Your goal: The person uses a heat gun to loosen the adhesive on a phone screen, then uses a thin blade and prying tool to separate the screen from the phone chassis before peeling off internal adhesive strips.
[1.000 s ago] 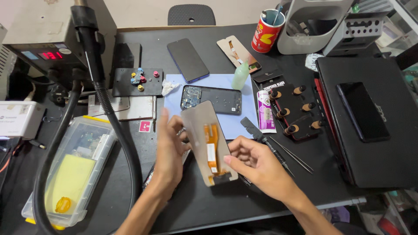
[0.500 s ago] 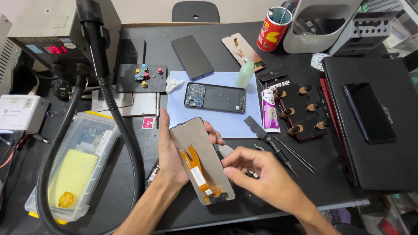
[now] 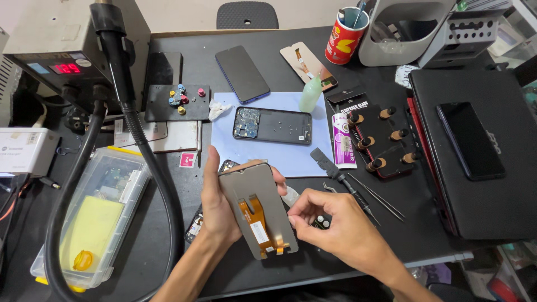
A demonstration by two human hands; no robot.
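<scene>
In the left hand (image 3: 219, 208), a grey screen panel (image 3: 258, 208) shows its orange ribbon.

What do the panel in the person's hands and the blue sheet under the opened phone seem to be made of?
Phone screen panel: likely glass with a matte grey metal or foil back; it carries a thin orange flex ribbon, probably plastic film. Blue mat: seemingly soft silicone or rubber, with a dull, unreflective surface.

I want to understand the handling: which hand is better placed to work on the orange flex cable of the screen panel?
Probably the right hand: its fingertips sit beside the orange flex cable, while the left hand grips the screen panel.
</scene>
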